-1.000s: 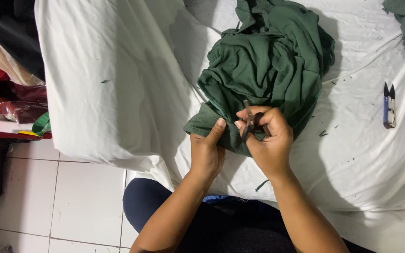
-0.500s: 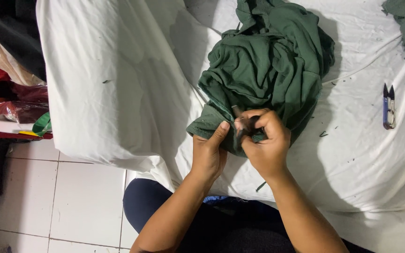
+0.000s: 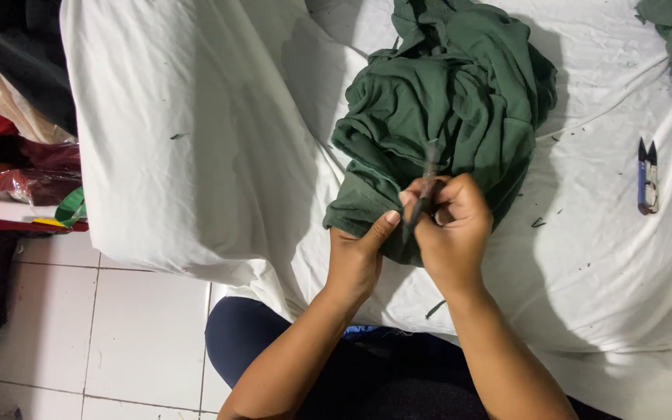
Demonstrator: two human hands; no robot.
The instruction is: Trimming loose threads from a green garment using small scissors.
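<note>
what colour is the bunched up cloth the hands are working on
Dark green. The bunched cloth lies on a white sheet, clearest in the head view.

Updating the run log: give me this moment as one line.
left hand: grips green garment edge | right hand: holds thin dark tool at the fabric | thread snips: lying apart on white sheet

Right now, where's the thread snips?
In the head view, the thread snips lie on the white sheet at far right, apart from the green garment and the right hand.
</note>
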